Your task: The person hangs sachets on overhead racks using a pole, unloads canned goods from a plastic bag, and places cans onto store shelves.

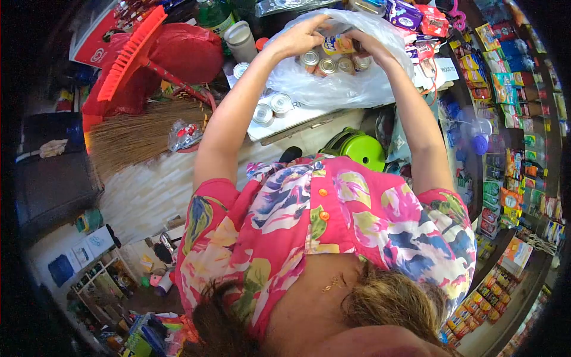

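Observation:
A clear plastic bag [357,89] lies spread on the counter with several tin cans [327,66] inside, their metal ends facing up. Over its mouth, my right hand [367,45] grips a can with a yellow label [337,44], tilted on its side. My left hand [302,37] is at the bag's left edge with its fingers bent onto the plastic, close to the labelled can. Outside the bag on the left, two white cans [272,109] stand near the counter's front edge, and another can [240,70] stands farther back.
A grey-lidded container [239,40] and a green bottle [214,21] stand behind on the left. A red broom [132,53] and a straw broom [143,134] lean there. Purple and red snack packs [406,14] lie right of the bag. A green stool [363,149] sits below; stocked shelves [505,119] line the right.

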